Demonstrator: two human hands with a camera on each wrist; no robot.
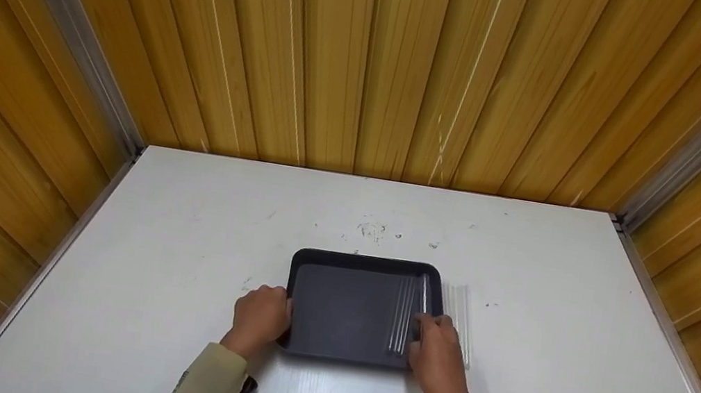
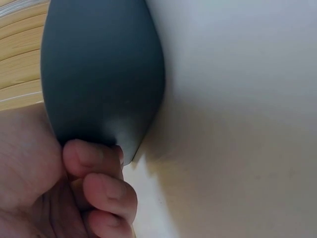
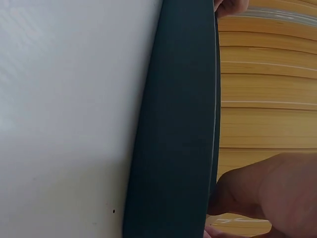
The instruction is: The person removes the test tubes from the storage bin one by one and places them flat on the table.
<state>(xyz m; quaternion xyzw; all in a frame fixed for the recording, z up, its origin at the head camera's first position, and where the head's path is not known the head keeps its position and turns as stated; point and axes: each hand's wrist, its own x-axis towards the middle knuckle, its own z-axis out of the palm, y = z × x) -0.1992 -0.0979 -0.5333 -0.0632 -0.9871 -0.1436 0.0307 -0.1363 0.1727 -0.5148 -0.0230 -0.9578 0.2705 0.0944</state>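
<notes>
Yellow-brown panelled walls (image 1: 345, 55) closed in the far side and both flanks of the white table (image 1: 144, 213), the biggest things around me. Near the middle of the tabletop, right in front of the person, was the dark tray (image 1: 340, 307), rounded at its corners; whether its base touched the table I could not tell. Beige sleeves (image 1: 205, 381) reached in from the near side. The left hand (image 1: 260, 319) grasped the tray's left side, its fingers curled against the outer wall, while the right hand (image 1: 437, 358) gripped the right rim, though I could not tell if it also touched a tube. Inside the tray, toward the right, slim clear tubes (image 1: 402, 317) lay side by side, one slightly apart near the right thumb. More clear tubes (image 1: 461, 316) lay on the table just beside the tray's right edge. Each wrist bore a small black device (image 1: 248, 389), and dark specks (image 1: 372, 230) marked the tabletop beyond the tray.
</notes>
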